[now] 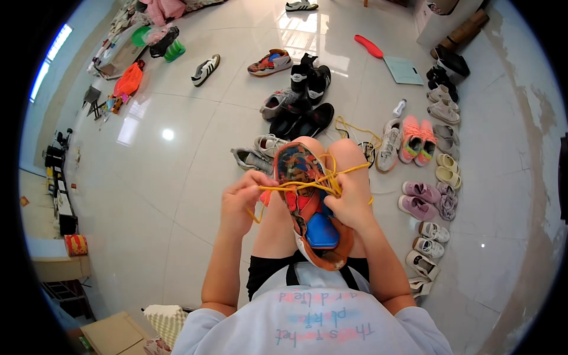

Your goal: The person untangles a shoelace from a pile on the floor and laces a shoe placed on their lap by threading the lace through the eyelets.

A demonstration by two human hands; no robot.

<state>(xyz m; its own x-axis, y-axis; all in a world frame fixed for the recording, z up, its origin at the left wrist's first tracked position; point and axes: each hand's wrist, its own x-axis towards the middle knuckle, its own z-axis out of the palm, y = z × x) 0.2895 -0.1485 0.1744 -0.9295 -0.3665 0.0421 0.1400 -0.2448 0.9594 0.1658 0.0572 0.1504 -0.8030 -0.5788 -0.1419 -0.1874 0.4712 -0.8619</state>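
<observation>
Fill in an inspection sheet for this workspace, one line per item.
Surface: pale, glossy tiled floor with light reflections.
Things in hand: a multicoloured shoe with blue inside rests on the person's legs; yellow laces stretch across it.
Clutter: a similar multicoloured shoe and black shoes lie ahead of the knees; a striped shoe lies apart.
Hands: left hand pinches the laces; right hand grips them at the shoe's side, some fingers hidden.
Cables: nothing seen for certain; a yellow cord lies on the floor.
Surroundings: patchy wall at right, shoes along it; orange basket at far left.
</observation>
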